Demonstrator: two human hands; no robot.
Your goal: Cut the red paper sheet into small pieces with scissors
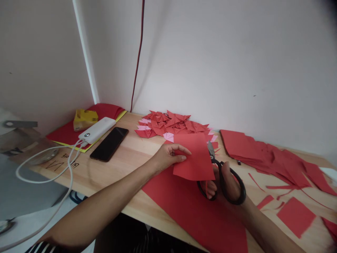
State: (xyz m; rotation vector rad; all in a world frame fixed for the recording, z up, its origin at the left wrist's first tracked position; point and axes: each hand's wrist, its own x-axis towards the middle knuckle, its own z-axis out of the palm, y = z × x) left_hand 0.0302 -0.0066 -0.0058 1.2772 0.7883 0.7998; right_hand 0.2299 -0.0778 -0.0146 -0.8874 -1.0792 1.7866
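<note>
My left hand (172, 156) pinches the left edge of a red paper piece (196, 158), held up above the table. In my right hand (229, 181) is a pair of black-handled scissors (221, 175), with fingers and thumb through the loops. The scissor blades point upward along the right edge of that paper, and the lower blade is partly hidden behind it. A thin red strip hangs near the lower handle loop. Beneath both hands lies a large red sheet (200, 214), reaching over the table's front edge.
Folded red and pink paper shapes (171, 123) are heaped by the wall. Stacked red paper pieces (263, 154) lie to the right, near scraps (265, 202) and a loose square (296, 216). A phone (109, 144), a white power bank (97, 130) with cables and a yellow packet (84, 119) sit left.
</note>
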